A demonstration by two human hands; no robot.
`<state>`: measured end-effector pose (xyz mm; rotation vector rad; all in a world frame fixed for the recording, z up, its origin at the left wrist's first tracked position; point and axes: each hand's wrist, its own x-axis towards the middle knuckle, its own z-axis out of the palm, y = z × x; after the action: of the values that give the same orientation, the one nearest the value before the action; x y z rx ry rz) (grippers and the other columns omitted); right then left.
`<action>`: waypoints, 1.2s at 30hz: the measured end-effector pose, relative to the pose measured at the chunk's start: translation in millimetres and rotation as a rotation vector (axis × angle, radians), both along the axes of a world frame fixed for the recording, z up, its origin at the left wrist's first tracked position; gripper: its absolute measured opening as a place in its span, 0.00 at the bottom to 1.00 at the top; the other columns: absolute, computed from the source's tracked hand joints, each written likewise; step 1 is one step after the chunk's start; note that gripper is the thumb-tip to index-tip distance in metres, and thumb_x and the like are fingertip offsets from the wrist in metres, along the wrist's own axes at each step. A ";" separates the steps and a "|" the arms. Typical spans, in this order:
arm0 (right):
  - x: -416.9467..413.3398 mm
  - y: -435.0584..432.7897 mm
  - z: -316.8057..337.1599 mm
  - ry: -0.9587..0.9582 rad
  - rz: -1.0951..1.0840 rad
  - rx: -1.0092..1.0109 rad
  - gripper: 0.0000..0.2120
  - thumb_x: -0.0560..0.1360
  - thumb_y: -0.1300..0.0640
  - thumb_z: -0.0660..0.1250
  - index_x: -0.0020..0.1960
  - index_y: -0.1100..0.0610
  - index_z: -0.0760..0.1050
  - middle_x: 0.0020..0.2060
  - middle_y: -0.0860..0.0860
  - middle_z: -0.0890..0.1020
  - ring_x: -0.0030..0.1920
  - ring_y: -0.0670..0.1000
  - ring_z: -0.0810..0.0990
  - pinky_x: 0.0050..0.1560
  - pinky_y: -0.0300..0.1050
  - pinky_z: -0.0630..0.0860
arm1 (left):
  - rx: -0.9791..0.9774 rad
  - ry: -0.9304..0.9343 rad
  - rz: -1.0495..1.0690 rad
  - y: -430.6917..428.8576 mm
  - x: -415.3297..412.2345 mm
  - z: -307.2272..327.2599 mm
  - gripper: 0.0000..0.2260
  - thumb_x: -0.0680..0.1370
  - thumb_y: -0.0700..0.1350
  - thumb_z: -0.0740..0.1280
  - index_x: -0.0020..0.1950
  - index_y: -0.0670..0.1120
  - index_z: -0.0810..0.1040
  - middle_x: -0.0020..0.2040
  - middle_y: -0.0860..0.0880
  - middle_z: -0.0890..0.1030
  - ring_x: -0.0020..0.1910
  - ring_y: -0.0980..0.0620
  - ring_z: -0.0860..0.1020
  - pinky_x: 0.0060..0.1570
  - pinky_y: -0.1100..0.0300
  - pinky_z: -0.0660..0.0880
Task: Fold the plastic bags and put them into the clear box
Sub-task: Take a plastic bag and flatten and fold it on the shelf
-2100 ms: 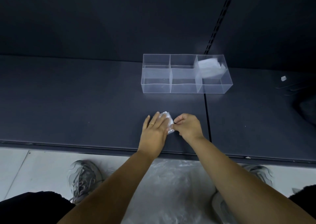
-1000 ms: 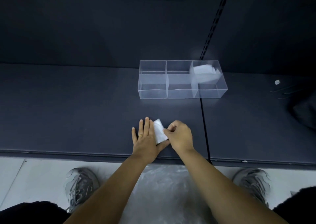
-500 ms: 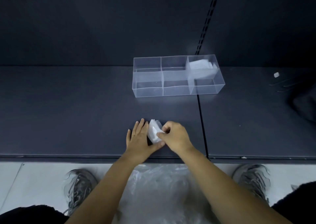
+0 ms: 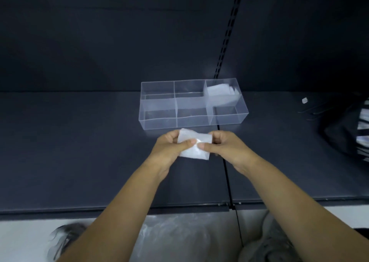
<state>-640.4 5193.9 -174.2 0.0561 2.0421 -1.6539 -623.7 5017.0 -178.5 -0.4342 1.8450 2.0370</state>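
A small folded white plastic bag [image 4: 194, 146] is held up above the dark shelf, just in front of the clear box. My left hand [image 4: 169, 147] pinches its left side, thumb on top. My right hand [image 4: 223, 146] pinches its right side the same way. The clear box [image 4: 159, 121] stands on the shelf behind, divided into several compartments. Its far right compartment holds folded white bags [image 4: 221, 93]; the other compartments look bare.
The dark shelf [image 4: 79, 141] runs left and right with a seam [image 4: 226, 173] under my right wrist. A dark bag [image 4: 351, 133] lies at the right edge. Loose clear plastic [image 4: 179, 239] lies on the floor below, between my shoes.
The folded bag has come up off the shelf and moved toward the box. My left hand, earlier pressing flat on it, now pinches it together with my right.
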 end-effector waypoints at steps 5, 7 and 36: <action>-53.5 20.3 -1.4 0.075 -0.287 0.096 0.10 0.72 0.57 0.74 0.34 0.57 0.77 0.25 0.43 0.77 0.26 0.37 0.73 0.31 0.27 0.69 | -0.112 0.186 0.284 5.1 -37.2 4.1 0.07 0.74 0.36 0.71 0.45 0.48 0.81 0.35 0.55 0.83 0.34 0.61 0.79 0.38 0.72 0.74; -89.3 30.7 -1.5 0.146 -0.453 0.122 0.13 0.71 0.59 0.74 0.31 0.56 0.75 0.29 0.46 0.78 0.29 0.38 0.75 0.33 0.29 0.70 | -0.361 0.317 0.291 -2.3 -47.2 -0.2 0.06 0.76 0.38 0.69 0.46 0.50 0.80 0.38 0.55 0.81 0.37 0.63 0.78 0.40 0.75 0.72; 24.4 -5.9 -28.9 0.751 -0.139 0.563 0.06 0.74 0.56 0.69 0.48 0.58 0.76 0.47 0.53 0.73 0.46 0.53 0.75 0.51 0.47 0.72 | -1.404 0.229 -0.370 -49.6 96.3 -93.1 0.31 0.80 0.62 0.49 0.78 0.51 0.42 0.79 0.50 0.41 0.77 0.50 0.37 0.71 0.50 0.30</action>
<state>-616.0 5188.0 -203.1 -0.2766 3.0863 -1.2101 -527.4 4967.4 -271.7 -0.1278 2.9477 0.3055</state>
